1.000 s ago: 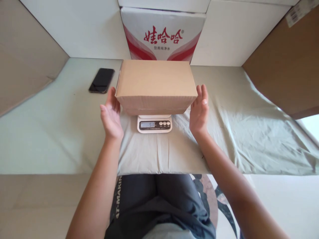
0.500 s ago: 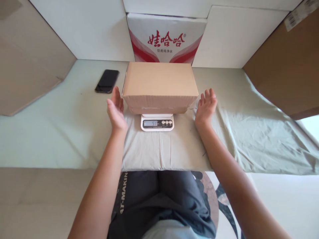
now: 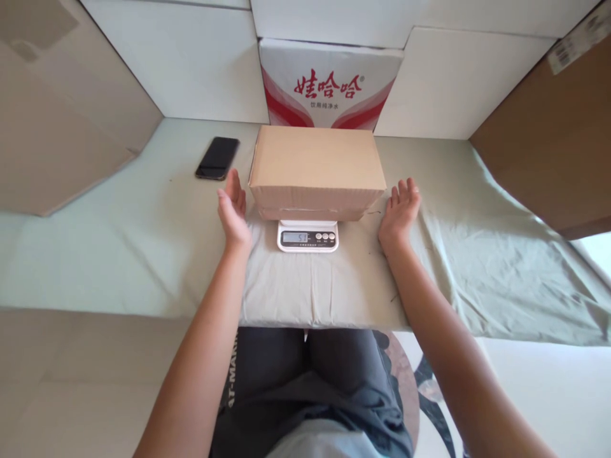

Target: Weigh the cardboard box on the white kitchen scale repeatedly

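A closed brown cardboard box [image 3: 317,159] rests on a white digital kitchen scale [image 3: 308,245], hiding its weighing platform. The scale's lit display and three round buttons face me below the box's near side. My left hand [image 3: 233,210] is just left of the box, palm turned inward, fingers apart and holding nothing. On the other side, my right hand [image 3: 401,210] lies palm up, fingers loosely stretched and empty. Neither hand appears to touch the box.
A black smartphone [image 3: 217,158] lies on the pale green cloth [image 3: 143,248], beyond my left hand. At the back stands a white and red printed carton [image 3: 329,83] among white panels. Large brown cardboard pieces flank the table at left [image 3: 71,114] and right [image 3: 548,140].
The camera view has shifted slightly, so everything sits a little further right in the picture. Both hands keep their places beside the box, and the box stays on the scale.
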`<action>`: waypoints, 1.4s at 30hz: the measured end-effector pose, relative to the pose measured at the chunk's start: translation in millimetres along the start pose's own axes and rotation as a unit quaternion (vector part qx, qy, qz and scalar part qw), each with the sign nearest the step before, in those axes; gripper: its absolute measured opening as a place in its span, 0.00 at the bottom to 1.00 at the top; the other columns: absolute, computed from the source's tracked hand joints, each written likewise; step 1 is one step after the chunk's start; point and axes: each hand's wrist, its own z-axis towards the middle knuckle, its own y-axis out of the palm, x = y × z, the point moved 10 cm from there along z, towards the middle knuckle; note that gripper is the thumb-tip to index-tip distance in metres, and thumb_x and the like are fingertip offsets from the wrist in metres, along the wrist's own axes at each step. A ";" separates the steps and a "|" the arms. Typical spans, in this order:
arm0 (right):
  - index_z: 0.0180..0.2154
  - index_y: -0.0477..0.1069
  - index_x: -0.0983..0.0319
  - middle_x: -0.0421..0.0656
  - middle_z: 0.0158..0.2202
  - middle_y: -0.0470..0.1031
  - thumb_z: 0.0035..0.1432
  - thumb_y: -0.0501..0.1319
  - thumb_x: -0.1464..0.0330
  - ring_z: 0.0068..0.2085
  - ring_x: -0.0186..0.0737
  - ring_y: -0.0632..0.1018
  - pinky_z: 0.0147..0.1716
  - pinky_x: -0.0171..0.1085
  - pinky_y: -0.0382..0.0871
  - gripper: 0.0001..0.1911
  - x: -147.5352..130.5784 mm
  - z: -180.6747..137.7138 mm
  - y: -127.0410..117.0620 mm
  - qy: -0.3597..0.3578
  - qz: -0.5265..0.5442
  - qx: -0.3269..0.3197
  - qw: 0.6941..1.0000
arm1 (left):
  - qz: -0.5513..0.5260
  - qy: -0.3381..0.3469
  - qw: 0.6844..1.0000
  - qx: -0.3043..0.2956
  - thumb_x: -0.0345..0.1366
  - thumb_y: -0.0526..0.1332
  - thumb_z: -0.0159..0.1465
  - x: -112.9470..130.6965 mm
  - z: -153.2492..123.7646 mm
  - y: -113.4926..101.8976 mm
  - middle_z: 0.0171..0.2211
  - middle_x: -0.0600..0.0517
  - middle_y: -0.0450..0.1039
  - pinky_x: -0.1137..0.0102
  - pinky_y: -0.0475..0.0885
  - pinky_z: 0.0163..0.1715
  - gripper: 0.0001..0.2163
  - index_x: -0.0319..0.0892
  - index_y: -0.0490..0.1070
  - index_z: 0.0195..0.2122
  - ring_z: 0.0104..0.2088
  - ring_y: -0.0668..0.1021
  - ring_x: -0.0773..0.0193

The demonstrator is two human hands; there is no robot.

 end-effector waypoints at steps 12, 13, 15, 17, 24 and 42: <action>0.71 0.63 0.46 0.42 0.81 0.58 0.63 0.49 0.36 0.83 0.50 0.58 0.83 0.65 0.45 0.42 9.5 8.7 -5.4 0.001 -0.020 -0.016 1.000 | -0.005 -0.022 1.000 -0.003 0.78 0.40 0.68 -3.8 1.1 1.0 0.81 0.49 0.58 0.53 0.53 0.81 0.45 0.55 0.72 0.71 0.82 0.59 0.50; 0.71 0.63 0.46 0.41 0.81 0.58 0.63 0.49 0.36 0.83 0.50 0.58 0.83 0.65 0.45 0.42 10.0 9.3 -6.4 0.003 -0.020 -0.015 1.000 | -0.008 -0.022 1.000 -0.002 0.78 0.40 0.68 -3.6 0.7 1.8 0.81 0.49 0.58 0.53 0.53 0.81 0.45 0.55 0.72 0.71 0.82 0.59 0.50; 0.70 0.63 0.46 0.41 0.81 0.59 0.62 0.49 0.36 0.83 0.50 0.58 0.83 0.65 0.46 0.42 9.9 9.1 -7.3 0.007 -0.018 -0.011 1.000 | -0.016 -0.024 1.000 -0.004 0.77 0.42 0.69 -3.6 0.2 3.5 0.81 0.48 0.58 0.53 0.53 0.81 0.44 0.54 0.72 0.71 0.81 0.59 0.49; 0.71 0.63 0.47 0.42 0.81 0.59 0.62 0.50 0.36 0.83 0.50 0.58 0.84 0.64 0.46 0.43 8.9 7.2 -7.1 0.014 -0.012 -0.004 1.000 | -0.020 -0.026 0.999 -0.014 0.76 0.44 0.69 -4.2 0.1 5.5 0.81 0.48 0.58 0.52 0.53 0.81 0.43 0.55 0.72 0.71 0.82 0.59 0.49; 0.70 0.64 0.47 0.41 0.83 0.56 0.62 0.50 0.37 0.84 0.47 0.55 0.83 0.64 0.44 0.42 1.0 -2.7 4.6 0.014 0.007 -0.028 0.999 | -0.010 -0.016 0.999 -0.044 0.77 0.48 0.67 -3.8 -2.5 12.4 0.81 0.49 0.58 0.52 0.54 0.81 0.43 0.56 0.71 0.72 0.82 0.58 0.49; 0.71 0.65 0.47 0.42 0.78 0.65 0.58 0.53 0.31 0.82 0.52 0.63 0.84 0.62 0.48 0.48 -14.5 -31.8 35.8 -0.007 -0.009 -0.127 0.992 | -0.004 0.044 0.996 -0.072 0.77 0.52 0.67 32.7 -28.8 36.5 0.78 0.48 0.64 0.56 0.59 0.80 0.44 0.53 0.72 0.72 0.80 0.62 0.48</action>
